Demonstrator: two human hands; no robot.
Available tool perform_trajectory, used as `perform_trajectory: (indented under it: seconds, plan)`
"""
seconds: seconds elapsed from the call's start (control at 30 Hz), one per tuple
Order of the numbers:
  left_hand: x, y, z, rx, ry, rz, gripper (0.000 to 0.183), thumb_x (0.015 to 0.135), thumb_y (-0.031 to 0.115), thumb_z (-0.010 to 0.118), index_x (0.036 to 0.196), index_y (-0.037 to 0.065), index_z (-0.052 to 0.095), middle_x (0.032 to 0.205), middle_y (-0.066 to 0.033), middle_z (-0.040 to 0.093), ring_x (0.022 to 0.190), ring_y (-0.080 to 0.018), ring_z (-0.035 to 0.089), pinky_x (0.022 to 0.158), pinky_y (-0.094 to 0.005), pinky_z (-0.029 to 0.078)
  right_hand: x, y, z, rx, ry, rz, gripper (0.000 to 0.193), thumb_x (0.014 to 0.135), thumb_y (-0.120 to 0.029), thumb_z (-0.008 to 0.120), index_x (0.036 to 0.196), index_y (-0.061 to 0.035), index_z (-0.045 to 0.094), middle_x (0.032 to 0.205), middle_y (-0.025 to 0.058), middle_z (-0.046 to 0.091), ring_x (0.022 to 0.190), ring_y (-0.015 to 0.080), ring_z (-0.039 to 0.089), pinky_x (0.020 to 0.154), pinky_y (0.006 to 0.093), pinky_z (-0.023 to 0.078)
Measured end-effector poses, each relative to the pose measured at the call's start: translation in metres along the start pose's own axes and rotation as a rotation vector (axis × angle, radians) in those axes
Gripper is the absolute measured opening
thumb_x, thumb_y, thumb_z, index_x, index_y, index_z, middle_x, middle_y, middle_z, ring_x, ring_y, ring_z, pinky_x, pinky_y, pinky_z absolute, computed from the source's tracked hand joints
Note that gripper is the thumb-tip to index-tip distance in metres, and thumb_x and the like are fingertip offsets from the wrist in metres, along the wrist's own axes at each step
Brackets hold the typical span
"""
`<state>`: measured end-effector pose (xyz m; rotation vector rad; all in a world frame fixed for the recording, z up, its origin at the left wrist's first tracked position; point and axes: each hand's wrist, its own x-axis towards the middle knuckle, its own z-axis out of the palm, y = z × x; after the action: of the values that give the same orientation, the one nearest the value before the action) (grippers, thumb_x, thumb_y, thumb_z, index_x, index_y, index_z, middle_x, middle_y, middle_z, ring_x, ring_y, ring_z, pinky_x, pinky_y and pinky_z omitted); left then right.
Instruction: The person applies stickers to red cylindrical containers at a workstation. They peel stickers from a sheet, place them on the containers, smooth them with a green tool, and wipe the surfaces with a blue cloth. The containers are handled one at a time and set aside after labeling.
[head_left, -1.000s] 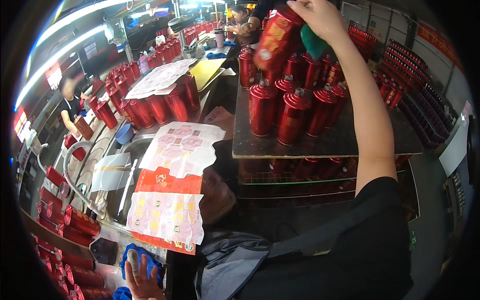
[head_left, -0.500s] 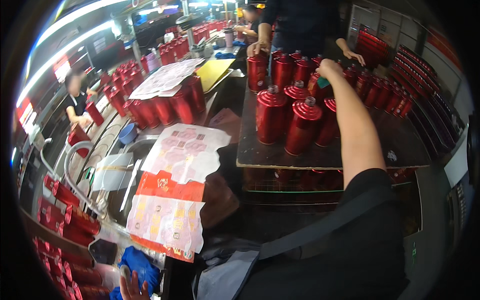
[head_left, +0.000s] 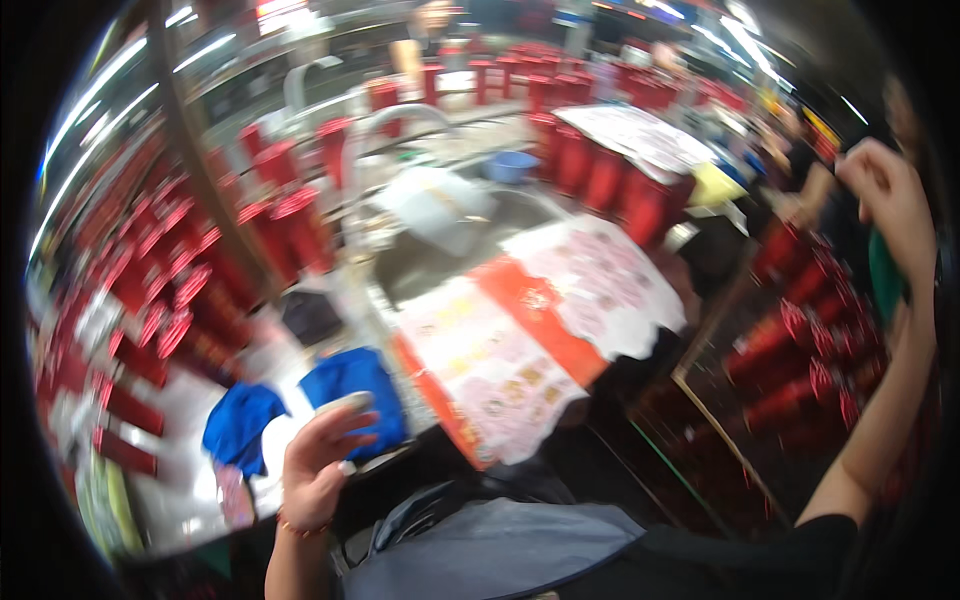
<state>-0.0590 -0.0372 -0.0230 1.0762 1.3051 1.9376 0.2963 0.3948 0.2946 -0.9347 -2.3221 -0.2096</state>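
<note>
My left hand (head_left: pixel 318 458) is raised over the near counter with its fingers loosely bent and apart, holding nothing that I can see. A pale covering sits on one fingertip. Just beyond it lies a crumpled blue cloth (head_left: pixel 362 395), and a second blue cloth (head_left: pixel 240 428) is to its left. At the far right my right hand (head_left: pixel 888 200) is up with its fingers curled in, and a green cloth (head_left: pixel 884 278) hangs from it, blurred. Below that hand, red bottles (head_left: pixel 780 405) stand on a dark table (head_left: pixel 705 355).
Printed sheets (head_left: pixel 595 285) on a red sheet (head_left: pixel 527 300) lie across the sink's near edge. A metal sink (head_left: pixel 405 265) holds a white tray-like piece (head_left: pixel 440 205). Beyond are a blue bowl (head_left: pixel 511 166) and red bottles (head_left: pixel 640 200) under sheets. More red bottles (head_left: pixel 205 300) crowd the left.
My view has swung left toward the sink and counter. My right hand has lifted off the bottles with the green cloth. The left hand has come up further into view.
</note>
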Motion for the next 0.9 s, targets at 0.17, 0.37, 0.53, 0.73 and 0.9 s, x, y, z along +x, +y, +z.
perform_trajectory:
  seconds: [0.17, 0.37, 0.53, 0.73, 0.9]
  plan:
    - [-0.038, -0.004, -0.014, 0.035, 0.297, 0.053, 0.036, 0.098, 0.004, 0.062, 0.132, -0.006, 0.06, 0.129, -0.0187, 0.066, 0.12, -0.0266, 0.065, 0.105, -0.039, 0.05, 0.028, -0.24, 0.126, 0.205, -0.206, -0.579, 0.029, 0.084, -0.029, 0.08, 0.082, -0.002, 0.071, 0.064, 0.0118, 0.063, 0.056, 0.0226, 0.061, 0.056, 0.0361, 0.045]
    - [-0.084, -0.011, -0.037, 0.757, 0.59, 0.074, 0.034, 0.085, 0.002, 0.064, 0.118, -0.002, 0.069, 0.118, -0.0212, 0.07, 0.101, -0.0328, 0.069, 0.091, -0.0368, 0.053, 0.139, -0.346, 0.27, 0.256, -0.178, -0.617, 0.038, 0.087, -0.044, 0.073, 0.089, -0.0055, 0.076, 0.08, 0.0141, 0.073, 0.08, 0.0323, 0.071, 0.075, 0.0451, 0.055]
    - [-0.114, -0.03, -0.048, 1.249, 0.77, 0.084, 0.049, 0.079, 0.015, 0.073, 0.124, -0.002, 0.065, 0.137, -0.0294, 0.057, 0.122, -0.0438, 0.055, 0.104, -0.0497, 0.042, 0.222, -0.451, 0.39, 0.291, -0.327, -0.727, 0.038, 0.086, -0.043, 0.073, 0.094, -0.0059, 0.076, 0.093, 0.0172, 0.075, 0.094, 0.0326, 0.072, 0.082, 0.0458, 0.055]
    - [-0.116, -0.03, -0.066, 1.325, 0.807, 0.057, 0.053, 0.093, 0.033, 0.065, 0.128, -0.008, 0.06, 0.142, -0.0356, 0.05, 0.129, -0.0468, 0.052, 0.11, -0.0513, 0.04, 0.282, -0.578, 0.512, 0.247, -0.227, -0.794, 0.067, 0.083, -0.053, 0.076, 0.128, -0.0035, 0.067, 0.122, 0.0208, 0.07, 0.117, 0.0362, 0.066, 0.104, 0.0436, 0.049]
    - [-0.118, -0.016, -0.071, 1.382, 0.778, 0.156, 0.049, 0.092, 0.027, 0.07, 0.126, -0.008, 0.064, 0.137, -0.0317, 0.057, 0.13, -0.0472, 0.052, 0.113, -0.0568, 0.037, 0.329, -0.621, 0.58, -0.034, -0.302, -0.57, 0.064, 0.09, -0.055, 0.068, 0.121, 0.002, 0.07, 0.126, 0.0255, 0.067, 0.12, 0.0386, 0.065, 0.102, 0.0478, 0.05]
